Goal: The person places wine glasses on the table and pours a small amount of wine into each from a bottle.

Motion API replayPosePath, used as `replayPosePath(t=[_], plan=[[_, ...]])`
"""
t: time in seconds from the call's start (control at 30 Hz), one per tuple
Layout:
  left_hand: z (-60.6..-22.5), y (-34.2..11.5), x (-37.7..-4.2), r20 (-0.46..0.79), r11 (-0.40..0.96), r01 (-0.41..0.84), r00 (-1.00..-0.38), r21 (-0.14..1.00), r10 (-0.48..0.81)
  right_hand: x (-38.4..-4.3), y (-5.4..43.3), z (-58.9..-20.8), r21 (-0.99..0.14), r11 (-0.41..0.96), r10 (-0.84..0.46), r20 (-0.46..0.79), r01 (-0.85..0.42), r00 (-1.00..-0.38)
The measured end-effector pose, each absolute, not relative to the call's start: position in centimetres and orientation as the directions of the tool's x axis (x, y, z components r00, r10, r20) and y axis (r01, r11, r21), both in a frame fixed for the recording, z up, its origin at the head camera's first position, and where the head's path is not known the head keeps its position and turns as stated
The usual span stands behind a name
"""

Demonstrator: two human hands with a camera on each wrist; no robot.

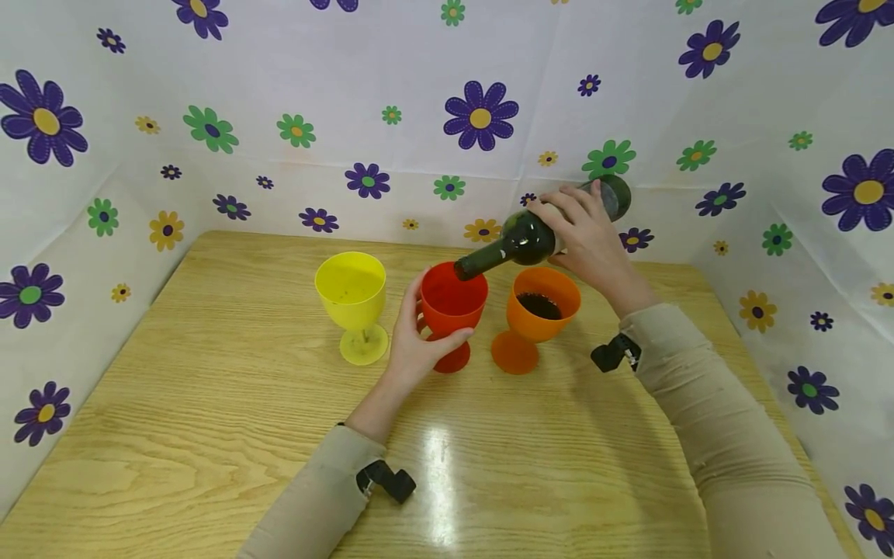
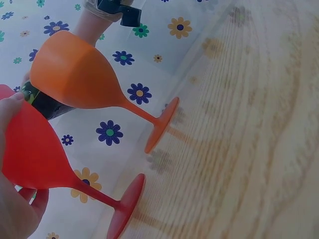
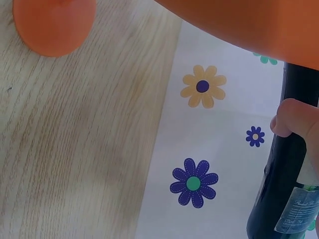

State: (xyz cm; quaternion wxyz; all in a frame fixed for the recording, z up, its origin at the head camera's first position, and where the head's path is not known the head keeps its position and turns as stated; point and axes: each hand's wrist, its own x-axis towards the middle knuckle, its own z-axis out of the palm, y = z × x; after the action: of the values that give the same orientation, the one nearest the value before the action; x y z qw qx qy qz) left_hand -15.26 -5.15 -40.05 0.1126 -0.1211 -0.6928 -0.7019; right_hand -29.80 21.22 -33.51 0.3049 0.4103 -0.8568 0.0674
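My right hand (image 1: pixel 583 233) grips a dark green wine bottle (image 1: pixel 528 237) around its body. The bottle is tilted down to the left, and its mouth is over the rim of a red goblet (image 1: pixel 454 299). Around the red goblet's bowl curl the thumb and fingers of my left hand (image 1: pixel 414 345); its foot (image 2: pixel 127 209) stands on the table. Right of it, an orange goblet (image 1: pixel 531 310) holds dark liquid. A pale paper label (image 3: pixel 297 211) shows on the bottle in the right wrist view. Whether liquid is flowing from the bottle, I cannot tell.
A yellow goblet (image 1: pixel 351 299) stands left of the red one, with no dark liquid visible in it. All the goblets are on a wooden table (image 1: pixel 230 388). A white flower-printed sheet (image 1: pixel 391 70) rises behind the table and along both sides.
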Motion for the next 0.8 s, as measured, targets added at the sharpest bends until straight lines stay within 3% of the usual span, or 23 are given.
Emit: replayPosePath(t=[0.8], plan=[[-39.76,-5.0,-15.26,0.323,-0.015,0.323,-0.946,0.946,-0.003,-29.29,21.28,-32.8,0.184,0.639,-0.686,0.575,-0.747,-0.446]])
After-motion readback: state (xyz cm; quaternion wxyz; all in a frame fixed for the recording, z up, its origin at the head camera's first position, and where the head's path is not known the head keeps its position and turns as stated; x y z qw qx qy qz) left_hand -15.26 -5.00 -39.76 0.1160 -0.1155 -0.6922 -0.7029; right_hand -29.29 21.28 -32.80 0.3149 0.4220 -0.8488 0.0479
